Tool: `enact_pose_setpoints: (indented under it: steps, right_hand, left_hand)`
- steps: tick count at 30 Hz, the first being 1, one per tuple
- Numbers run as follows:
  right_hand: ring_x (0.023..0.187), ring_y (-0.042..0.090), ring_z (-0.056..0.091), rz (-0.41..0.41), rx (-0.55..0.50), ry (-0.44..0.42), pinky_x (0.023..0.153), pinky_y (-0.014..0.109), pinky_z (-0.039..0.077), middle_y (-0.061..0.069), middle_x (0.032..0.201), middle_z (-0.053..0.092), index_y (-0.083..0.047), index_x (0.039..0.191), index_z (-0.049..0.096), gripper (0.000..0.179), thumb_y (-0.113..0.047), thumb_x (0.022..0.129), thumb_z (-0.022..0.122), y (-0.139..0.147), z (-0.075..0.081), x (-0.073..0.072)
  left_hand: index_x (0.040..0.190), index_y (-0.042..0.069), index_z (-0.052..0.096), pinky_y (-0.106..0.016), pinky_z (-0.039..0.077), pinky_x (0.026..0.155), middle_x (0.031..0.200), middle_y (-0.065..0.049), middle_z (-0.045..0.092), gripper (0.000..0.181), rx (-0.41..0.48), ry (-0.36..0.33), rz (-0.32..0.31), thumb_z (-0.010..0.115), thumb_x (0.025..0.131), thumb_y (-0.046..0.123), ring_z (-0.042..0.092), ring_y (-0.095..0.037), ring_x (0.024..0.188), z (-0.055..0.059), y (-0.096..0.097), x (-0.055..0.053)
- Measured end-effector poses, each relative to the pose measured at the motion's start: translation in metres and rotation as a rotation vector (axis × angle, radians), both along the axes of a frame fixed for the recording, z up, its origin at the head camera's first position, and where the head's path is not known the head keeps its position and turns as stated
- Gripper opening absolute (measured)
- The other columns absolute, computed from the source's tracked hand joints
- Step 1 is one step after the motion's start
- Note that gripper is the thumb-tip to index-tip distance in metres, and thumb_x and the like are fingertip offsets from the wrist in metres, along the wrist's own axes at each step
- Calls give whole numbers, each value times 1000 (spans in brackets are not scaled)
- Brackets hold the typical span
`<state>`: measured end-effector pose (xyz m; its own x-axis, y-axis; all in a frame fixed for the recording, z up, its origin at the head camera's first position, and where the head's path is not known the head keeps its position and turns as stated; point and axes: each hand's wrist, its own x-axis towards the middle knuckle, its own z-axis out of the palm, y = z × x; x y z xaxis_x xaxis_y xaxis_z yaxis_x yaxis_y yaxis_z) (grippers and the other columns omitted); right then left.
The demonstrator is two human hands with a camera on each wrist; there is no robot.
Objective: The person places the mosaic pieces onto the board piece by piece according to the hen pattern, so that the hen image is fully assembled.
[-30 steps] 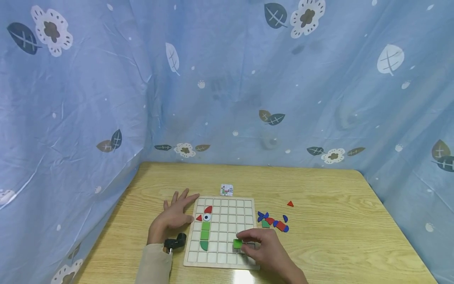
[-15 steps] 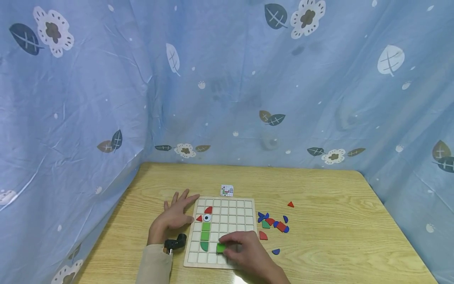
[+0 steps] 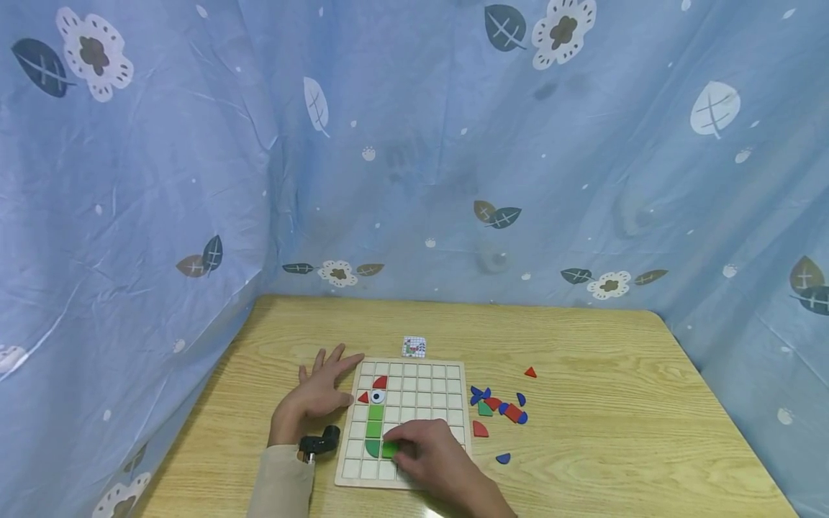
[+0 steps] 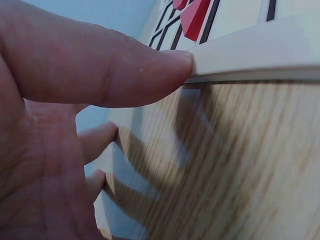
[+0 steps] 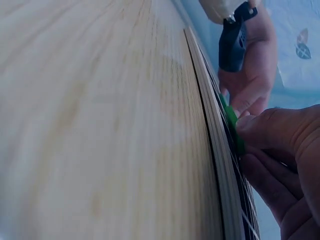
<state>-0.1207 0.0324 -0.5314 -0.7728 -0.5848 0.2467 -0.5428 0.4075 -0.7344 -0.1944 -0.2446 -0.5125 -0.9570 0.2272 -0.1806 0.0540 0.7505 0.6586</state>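
My right hand pinches a bright green square tile between thumb and fingers, low over the wooden grid board. The tile is right beside a dark green quarter-circle tile, partly hidden by the fingertips. In the right wrist view the green tile shows edge-on at the board. My left hand lies with spread fingers on the table, its thumb touching the board's left edge. Above the quarter-circle run green square tiles, a round eye tile, a red triangle and a red quarter-circle.
Right of the board lie loose blue, red and green tiles, with a red triangle farther back and a blue half-circle nearer. A small pattern card lies behind the board. A patterned blue curtain surrounds the table.
My right hand has carried the green square tile left across the board to beside the dark green quarter-circle, uncovering a red quarter-circle and blue half-circle on the table. The left hand stays still.
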Motion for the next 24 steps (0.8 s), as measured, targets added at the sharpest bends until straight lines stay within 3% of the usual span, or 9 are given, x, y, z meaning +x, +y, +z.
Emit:
enact_pose_setpoints:
  steps: [6,14,20,24]
  right_hand:
    - [106,-1,72,-13,79,19,97,25,62,-8,114,83,-16,116,85,27,-4,92,83,-5,2,0]
    - [108,0,73,-14,76,49,97,25,62,-6,114,84,-14,115,85,26,-3,92,84,-5,2,2]
    - [110,-1,73,-24,82,32,97,25,62,-10,115,83,-16,116,85,25,-6,93,84,-5,1,0]
    - [107,3,75,-45,16,-35,96,26,63,-5,115,83,-14,116,85,24,-6,94,83,5,2,-2]
  left_hand:
    - [166,20,49,-87,-12,121,183,-24,14,84,-4,-1,3,77,88,6,-8,-58,166,1,-1,1]
    - [165,20,51,-87,-11,121,182,-25,15,85,0,4,-4,77,86,6,-7,-59,166,4,1,2]
    - [166,20,50,-87,-12,121,182,-25,14,85,3,1,-4,77,86,6,-7,-59,166,4,1,2]
    - [166,19,50,-87,-13,121,182,-25,14,85,2,1,-4,76,87,7,-7,-58,166,2,1,1]
